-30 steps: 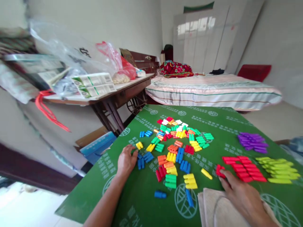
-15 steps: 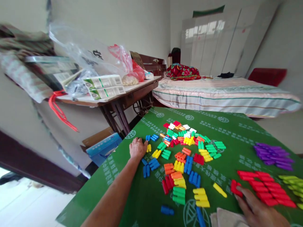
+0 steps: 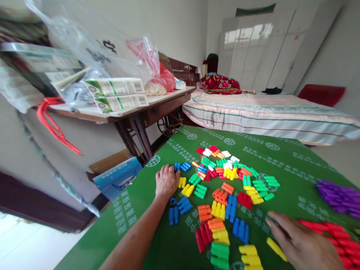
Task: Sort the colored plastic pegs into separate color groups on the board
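Observation:
My left hand [image 3: 166, 183] lies palm down at the left edge of the green table, fingers spread slightly and lowered onto the surface. It is beside small blue plastic pieces [image 3: 186, 167] and yellow pieces [image 3: 182, 182]; I see nothing held in it. To the right, my right hand [image 3: 305, 240] is over the table with thumb and fingers apart and nothing visible between them. Under it lies a yellow piece [image 3: 276, 249]. Red pieces [image 3: 347, 242] in rows are partly covered by this hand. Between the hands spreads a mixed scatter of pieces, including orange pieces [image 3: 204, 213] and green pieces [image 3: 219, 255].
Purple pieces [image 3: 339, 197] form a group at the right on the green table [image 3: 135, 225]. A side table on the left carries white-and-green boxes [image 3: 118, 93] and a plastic bag [image 3: 84, 41]. Beyond the table stands a bed [image 3: 270, 116]. A blue box [image 3: 118, 180] is below on the left.
My right hand has moved left and forward from the red rows, and the red piece it held no longer shows in it. The left hand stays put. The view has shifted slightly.

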`<state>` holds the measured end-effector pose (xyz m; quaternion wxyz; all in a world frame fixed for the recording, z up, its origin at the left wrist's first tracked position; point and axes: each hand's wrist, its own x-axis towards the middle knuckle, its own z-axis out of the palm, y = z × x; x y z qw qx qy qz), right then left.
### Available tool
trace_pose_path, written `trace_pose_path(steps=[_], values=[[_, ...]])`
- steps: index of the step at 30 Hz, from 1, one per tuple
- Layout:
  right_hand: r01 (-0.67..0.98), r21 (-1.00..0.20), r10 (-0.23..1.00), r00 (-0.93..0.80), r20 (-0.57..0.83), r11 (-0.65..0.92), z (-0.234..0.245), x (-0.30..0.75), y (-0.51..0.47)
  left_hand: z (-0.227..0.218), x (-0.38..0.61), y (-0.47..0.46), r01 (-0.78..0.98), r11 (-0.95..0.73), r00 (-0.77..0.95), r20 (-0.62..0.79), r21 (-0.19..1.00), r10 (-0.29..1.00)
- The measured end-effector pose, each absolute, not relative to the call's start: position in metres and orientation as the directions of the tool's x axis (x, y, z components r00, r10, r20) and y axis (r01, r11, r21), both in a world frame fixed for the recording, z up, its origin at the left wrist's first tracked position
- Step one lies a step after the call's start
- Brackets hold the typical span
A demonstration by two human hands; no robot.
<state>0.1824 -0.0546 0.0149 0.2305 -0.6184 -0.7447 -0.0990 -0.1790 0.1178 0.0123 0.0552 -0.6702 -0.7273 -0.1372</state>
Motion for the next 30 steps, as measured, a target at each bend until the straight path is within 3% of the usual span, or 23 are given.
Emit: trace_pose_path(steps=[2,6,13,20,24,30], values=[[0.95,-0.132,0.863,-0.193,0.467,0.284,0.035,0.15,-0.018,0.012,-0.178,0.117,0.99,0.067,-0.097,0.262,0.122,0.96],[0.88,-0.181,0.874,-0.371,0.313,0.439,0.053,0.086,0.068,0.012,-0.178,0.115,0.99,0.07,-0.1,0.263,0.121,0.96],[0.862,-0.234,0.893,-0.437,0.106,0.449,0.035,0.043,0.14,0.013,-0.176,0.112,0.989,0.074,-0.106,0.268,0.127,0.958],[0.82,-0.174,0.836,-0.52,0.174,0.545,0.03,0.063,0.106,0.011,-0.174,0.113,0.986,0.076,-0.116,0.277,0.15,0.954],[0.853,-0.125,0.857,-0.483,0.182,0.507,0.04,0.06,0.129,0.01,-0.173,0.113,0.986,0.075,-0.116,0.281,0.152,0.953],[0.79,-0.026,0.787,-0.608,0.105,0.613,0.045,0.04,0.187,0.01,-0.174,0.112,0.986,0.086,-0.122,0.274,0.14,0.954]])
